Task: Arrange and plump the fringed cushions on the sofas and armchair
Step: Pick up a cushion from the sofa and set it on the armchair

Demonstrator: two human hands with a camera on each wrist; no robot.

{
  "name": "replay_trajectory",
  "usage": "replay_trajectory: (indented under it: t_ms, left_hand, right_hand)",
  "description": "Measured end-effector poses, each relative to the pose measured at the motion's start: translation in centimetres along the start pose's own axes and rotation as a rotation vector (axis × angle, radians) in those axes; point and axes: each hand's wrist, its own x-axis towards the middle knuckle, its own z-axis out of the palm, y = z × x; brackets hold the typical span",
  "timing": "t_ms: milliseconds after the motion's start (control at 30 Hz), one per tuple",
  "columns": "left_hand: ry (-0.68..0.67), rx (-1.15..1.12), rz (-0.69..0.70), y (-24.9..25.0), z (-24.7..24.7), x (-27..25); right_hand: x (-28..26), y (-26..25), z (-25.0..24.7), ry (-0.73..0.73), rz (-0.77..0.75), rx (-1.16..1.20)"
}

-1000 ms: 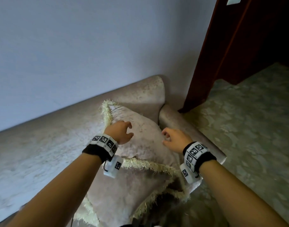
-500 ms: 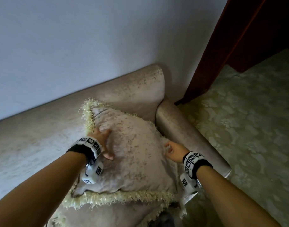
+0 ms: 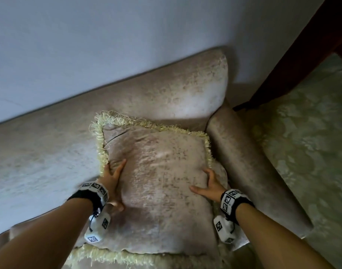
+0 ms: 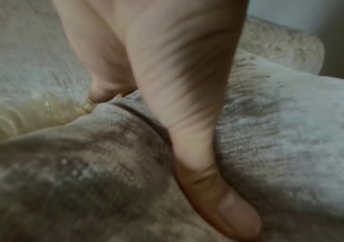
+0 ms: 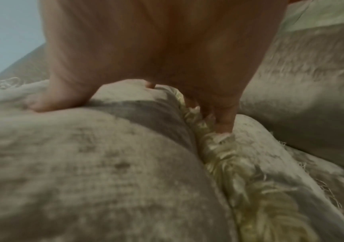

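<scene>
Change since one second ago: both hands, then hovering above the cushion, now grip it by its two side edges, and the cushion has gone from leaning to square against the sofa backrest (image 3: 166,90). Left hand (image 3: 113,183): fingers behind the left fringe, thumb pressed into the front face; it grips the fringed cushion (image 3: 158,171). The cushion sits in the sofa corner, its top edge against the backrest and just beside the armrest (image 3: 244,156); a second fringed cushion (image 3: 116,259) lies beneath it. Right hand (image 3: 212,186): thumb on the front, fingers in the right fringe, gripping. Judgement: positioning is nearly complete; side compression to plump it probably follows.
</scene>
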Motion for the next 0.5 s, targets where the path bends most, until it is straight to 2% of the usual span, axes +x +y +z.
replay_trajectory:
  t_ms: [133, 267, 500]
  left_hand:
    - [-0.002, -0.019, -0.001, -0.2, 0.0, 1.1]
    - [0.006, -0.058, 0.022, -0.1, -0.5, -0.3]
    - [0.190, -0.214, 0.063, 0.7, -3.9, -7.9]
  right_hand:
    - [2.0, 1.0, 0.7, -0.011, 0.018, 0.097]
    - [2.1, 0.4, 0.7, -0.052, 0.002, 0.075]
    - [-1.0, -3.8, -1.0, 0.015, -0.217, -0.113]
